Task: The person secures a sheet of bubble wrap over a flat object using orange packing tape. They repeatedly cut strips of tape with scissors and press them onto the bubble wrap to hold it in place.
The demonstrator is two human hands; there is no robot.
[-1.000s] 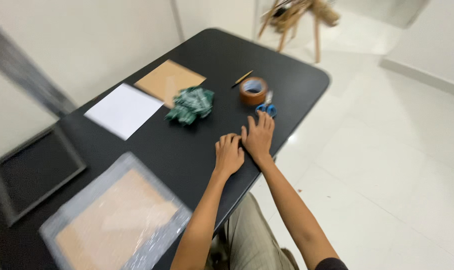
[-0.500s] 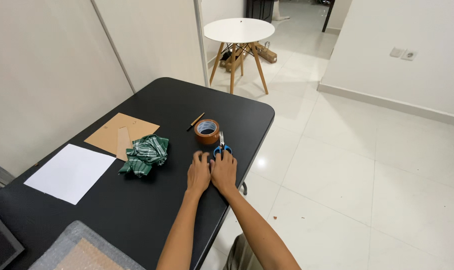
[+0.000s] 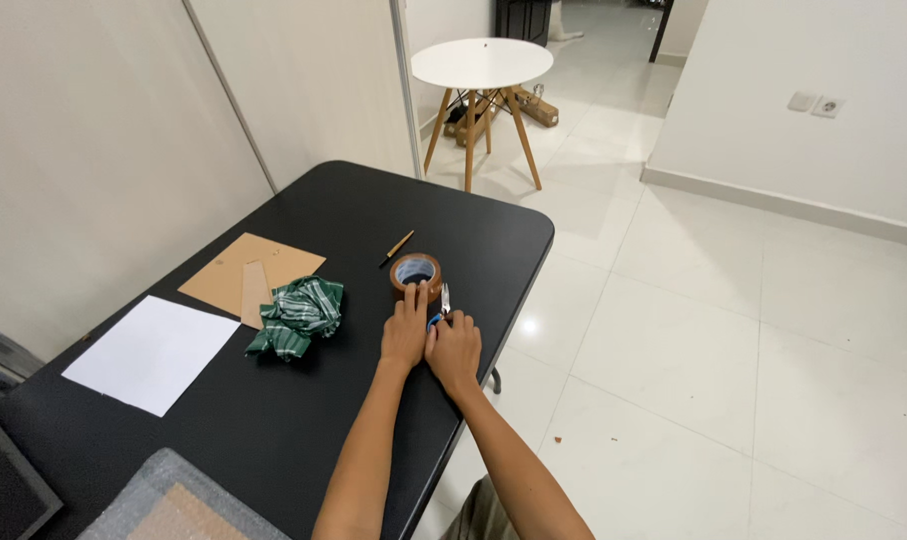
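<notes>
Scissors [image 3: 442, 308], one blue-handled pair, lie at the black table's [image 3: 304, 420] right edge, blades pointing away, handles seemingly under the right hand [image 3: 456, 350], fingers curled together, while the left hand [image 3: 406, 335] lies flat, fingertips touching one brown tape roll [image 3: 416, 274] just beyond.

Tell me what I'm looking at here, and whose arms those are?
No machine here: the arms belong to a person wearing a camera on their head, so you see what they see, looking down. Both hands rest on a black table. The left hand touches a brown roll of packing tape. The right hand covers blue-handled scissors, whose blades poke out; whether it has a grip on them is unclear. Nearby lie a crumpled green checked cloth, a flat brown cardboard piece, a white paper sheet and a thin pencil.
</notes>
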